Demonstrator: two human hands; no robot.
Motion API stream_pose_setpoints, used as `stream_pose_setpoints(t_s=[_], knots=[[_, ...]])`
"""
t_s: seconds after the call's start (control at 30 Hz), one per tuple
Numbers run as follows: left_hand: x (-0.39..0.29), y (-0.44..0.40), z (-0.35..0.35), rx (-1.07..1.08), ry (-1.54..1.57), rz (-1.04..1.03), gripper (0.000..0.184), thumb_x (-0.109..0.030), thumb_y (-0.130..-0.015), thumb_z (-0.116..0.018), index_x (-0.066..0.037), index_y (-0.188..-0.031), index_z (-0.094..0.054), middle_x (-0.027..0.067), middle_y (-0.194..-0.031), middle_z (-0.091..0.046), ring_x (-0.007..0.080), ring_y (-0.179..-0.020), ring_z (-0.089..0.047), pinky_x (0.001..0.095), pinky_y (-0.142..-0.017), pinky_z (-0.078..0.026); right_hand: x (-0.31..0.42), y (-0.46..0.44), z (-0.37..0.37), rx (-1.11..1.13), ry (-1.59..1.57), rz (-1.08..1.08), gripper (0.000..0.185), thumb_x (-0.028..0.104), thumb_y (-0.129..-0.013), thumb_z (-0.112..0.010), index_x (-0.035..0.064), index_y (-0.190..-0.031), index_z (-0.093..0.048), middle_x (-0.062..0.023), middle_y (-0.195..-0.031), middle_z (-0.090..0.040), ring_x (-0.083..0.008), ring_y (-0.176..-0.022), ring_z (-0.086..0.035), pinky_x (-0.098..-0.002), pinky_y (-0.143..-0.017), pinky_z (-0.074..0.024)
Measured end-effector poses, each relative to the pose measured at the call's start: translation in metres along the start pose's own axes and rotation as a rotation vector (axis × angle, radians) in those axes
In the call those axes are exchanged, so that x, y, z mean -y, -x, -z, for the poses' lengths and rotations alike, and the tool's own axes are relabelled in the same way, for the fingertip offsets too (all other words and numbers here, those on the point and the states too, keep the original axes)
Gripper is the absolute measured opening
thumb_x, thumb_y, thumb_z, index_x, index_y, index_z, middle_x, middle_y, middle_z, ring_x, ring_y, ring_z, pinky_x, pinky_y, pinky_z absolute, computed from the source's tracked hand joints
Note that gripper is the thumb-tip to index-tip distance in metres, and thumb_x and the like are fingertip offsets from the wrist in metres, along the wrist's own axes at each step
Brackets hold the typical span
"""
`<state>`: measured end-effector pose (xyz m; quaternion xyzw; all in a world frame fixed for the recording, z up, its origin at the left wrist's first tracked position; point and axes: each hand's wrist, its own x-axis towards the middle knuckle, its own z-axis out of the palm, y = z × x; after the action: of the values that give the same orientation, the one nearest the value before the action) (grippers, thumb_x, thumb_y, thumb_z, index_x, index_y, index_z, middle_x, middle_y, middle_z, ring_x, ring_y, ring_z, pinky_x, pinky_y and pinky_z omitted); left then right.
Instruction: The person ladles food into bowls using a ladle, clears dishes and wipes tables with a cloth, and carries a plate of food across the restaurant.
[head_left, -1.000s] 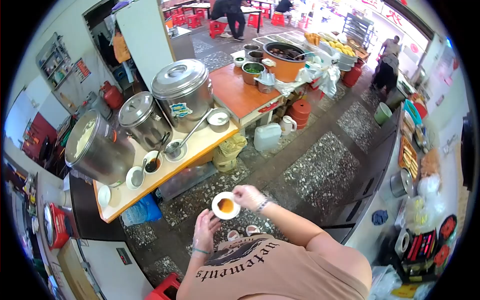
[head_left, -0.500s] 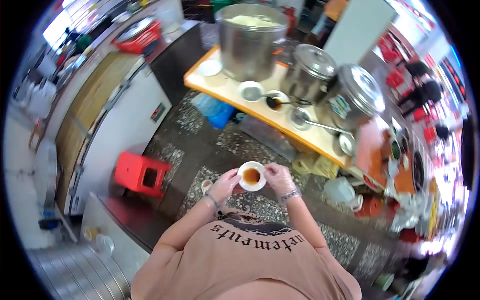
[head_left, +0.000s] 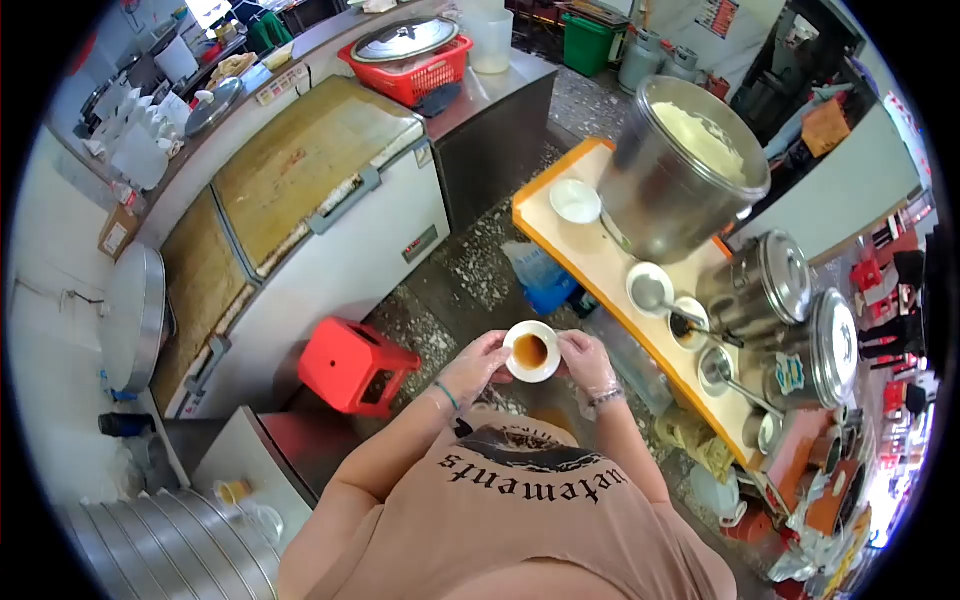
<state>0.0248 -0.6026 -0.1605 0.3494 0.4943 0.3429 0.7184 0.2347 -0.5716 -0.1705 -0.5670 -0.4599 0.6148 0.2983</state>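
A small white dish (head_left: 532, 371) with brown sauce in it is held level in front of my chest. My left hand (head_left: 476, 368), in a clear plastic glove, grips its left rim. On the right rim, the gloved fingers of my right hand (head_left: 588, 363) are closed. Beyond the dish stands a wooden table (head_left: 565, 245) with a large steel pot (head_left: 680, 170) of pale food, a white bowl (head_left: 576, 201) and several ladles resting in bowls.
To the left is a red stool (head_left: 350, 365) beside a white chest freezer (head_left: 340, 270). A red basket (head_left: 425, 82) with a metal lid sits on the far counter. Stacked metal trays (head_left: 170, 550) stand at the lower left. Lidded pots (head_left: 785, 275) are at the right.
The view has swung left, bringing the freezer and stool further into sight. My left hand, apart from the dish a second ago, now holds it together with my right.
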Motion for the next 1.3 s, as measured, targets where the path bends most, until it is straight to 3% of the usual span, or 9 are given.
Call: stream_pose_setpoints(t_s=[0.13,0.27,0.3,0.43,0.63,0.7,0.9,1.0,1.3], knots=[[-0.034,-0.063,0.05,-0.037,0.058,-0.026,0.031,-0.019,-0.095,-0.045,-0.005,-0.123,-0.048,0.0043,-0.109,-0.057,0.0122,-0.096,-0.057,0.0276,-0.078,-0.051,0.019,-0.085,-0.001,0.037,-0.053,0.013,0.024,0.02,-0.092,-0.052,0.002,-0.103,-0.062,-0.0033,-0.077,-0.061,-0.0112,-0.064,-0.061,-0.0257,-0.061,-0.0537],[-0.079,-0.13,0.086,-0.148,0.122,-0.095,0.031,-0.016,-0.092,-0.047,-0.004,-0.12,-0.05,0.005,-0.107,-0.059,0.014,-0.094,-0.06,0.0284,-0.079,-0.05,0.043,-0.166,0.016,0.059,-0.061,-0.031,0.023,0.022,-0.092,-0.052,0.0047,-0.104,-0.062,-0.0028,-0.079,-0.061,-0.0101,-0.067,-0.059,-0.0251,-0.061,-0.051],[-0.094,-0.145,0.089,-0.203,0.109,-0.136,0.03,-0.018,-0.092,-0.05,-0.005,-0.119,-0.052,0.0038,-0.105,-0.06,0.0127,-0.089,-0.06,0.0265,-0.074,-0.05,0.055,-0.19,0.019,0.045,-0.085,-0.039,0.023,0.023,-0.091,-0.054,0.0056,-0.101,-0.064,-0.003,-0.081,-0.063,-0.0094,-0.067,-0.058,-0.0242,-0.061,-0.0489],[-0.152,-0.209,0.12,-0.398,0.168,-0.134,0.048,-0.017,-0.092,-0.05,-0.002,-0.134,-0.034,0.0114,-0.114,-0.055,0.0203,-0.094,-0.061,0.0313,-0.073,-0.052,0.082,-0.29,0.033,0.088,0.038,0.085,0.029,0.03,-0.087,-0.053,0.0042,-0.096,-0.064,-0.0058,-0.078,-0.064,-0.0136,-0.068,-0.06,-0.0314,-0.065,-0.0497],[-0.222,-0.292,0.183,-0.275,0.21,-0.201,0.051,-0.014,-0.093,-0.049,-0.002,-0.138,-0.027,0.0149,-0.113,-0.057,0.0231,-0.09,-0.063,0.0294,-0.068,-0.055,0.187,-0.389,0.03,0.108,0.133,0.122,0.033,0.032,-0.088,-0.051,0.0019,-0.091,-0.064,-0.0093,-0.069,-0.062,-0.0185,-0.063,-0.06,-0.0344,-0.063,-0.0493],[-0.243,-0.327,0.201,-0.31,0.222,-0.188,0.048,-0.013,-0.093,-0.048,-0.003,-0.136,-0.029,0.0146,-0.113,-0.057,0.0232,-0.088,-0.064,0.0292,-0.068,-0.055,0.202,-0.432,0.026,0.093,0.136,0.225,0.033,0.032,-0.088,-0.052,0.0012,-0.092,-0.064,-0.0096,-0.068,-0.061,-0.0185,-0.059,-0.059,-0.033,-0.06,-0.0491],[-0.314,-0.435,0.255,-0.177,0.082,-0.128,0.037,-0.015,-0.095,-0.048,-0.004,-0.129,-0.038,0.0101,-0.112,-0.057,0.0191,-0.091,-0.063,0.0296,-0.072,-0.054,0.228,-0.541,0.018,0.0,-0.192,0.207,0.028,0.027,-0.088,-0.055,0.0007,-0.09,-0.064,-0.0051,-0.068,-0.06,-0.0126,-0.06,-0.057,-0.0283,-0.06,-0.0494],[-0.346,-0.49,0.277,-0.114,0.03,-0.094,0.034,-0.016,-0.094,-0.05,-0.004,-0.125,-0.044,0.0071,-0.112,-0.056,0.0171,-0.096,-0.06,0.0307,-0.074,-0.054,0.247,-0.587,0.017,-0.102,-0.097,0.136,0.03,0.031,-0.089,-0.057,0.0028,-0.08,-0.063,-0.0028,-0.065,-0.059,-0.0115,-0.06,-0.056,-0.0288,-0.059,-0.0489],[-0.416,-0.634,0.296,-0.051,-0.021,0.023,0.031,-0.014,-0.093,-0.047,-0.004,-0.122,-0.048,0.0057,-0.107,-0.058,0.0124,-0.087,-0.061,0.025,-0.07,-0.052,0.286,-0.739,0.078,-0.16,-0.259,-0.007,0.024,0.027,-0.092,-0.056,0.0042,-0.097,-0.062,-0.0013,-0.074,-0.059,-0.0084,-0.064,-0.056,-0.0235,-0.062,-0.0489]])
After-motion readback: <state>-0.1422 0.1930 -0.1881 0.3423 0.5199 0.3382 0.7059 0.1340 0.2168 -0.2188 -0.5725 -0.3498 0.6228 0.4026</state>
